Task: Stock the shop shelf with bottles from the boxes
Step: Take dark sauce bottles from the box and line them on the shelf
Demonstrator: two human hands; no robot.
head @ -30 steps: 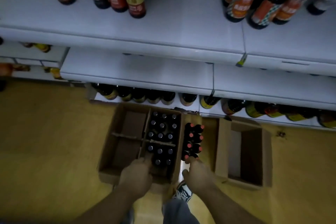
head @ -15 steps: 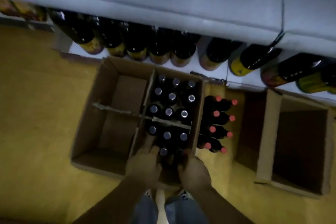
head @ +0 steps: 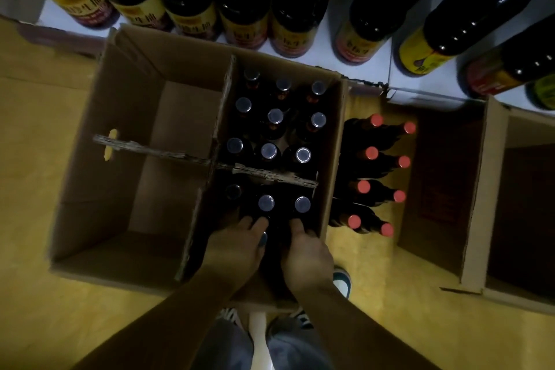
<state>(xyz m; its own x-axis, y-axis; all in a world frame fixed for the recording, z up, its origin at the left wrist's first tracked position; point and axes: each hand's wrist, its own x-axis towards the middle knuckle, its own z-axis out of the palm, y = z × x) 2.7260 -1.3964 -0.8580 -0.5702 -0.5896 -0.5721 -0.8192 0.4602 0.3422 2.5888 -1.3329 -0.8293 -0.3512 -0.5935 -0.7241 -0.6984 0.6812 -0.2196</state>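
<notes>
An open cardboard box stands on the floor in front of the bottom shelf, split by cardboard dividers. Its left half holds nothing; its right half holds several dark bottles with grey caps. Both my hands reach into the near right compartment. My left hand curls round the neck of a dark bottle, whose cap shows between my fingers. My right hand curls down over the neighbouring bottle, which it hides.
Several dark red-capped bottles stand on the yellow floor right of the box. Beyond them a second open box shows no bottles inside. Large dark bottles with yellow labels line the bottom shelf. My shoes are just behind the box.
My head has dropped closer to the box, so the upper shelves have left the view. Both hands have moved from the box's near edge down onto bottles in the near right compartment.
</notes>
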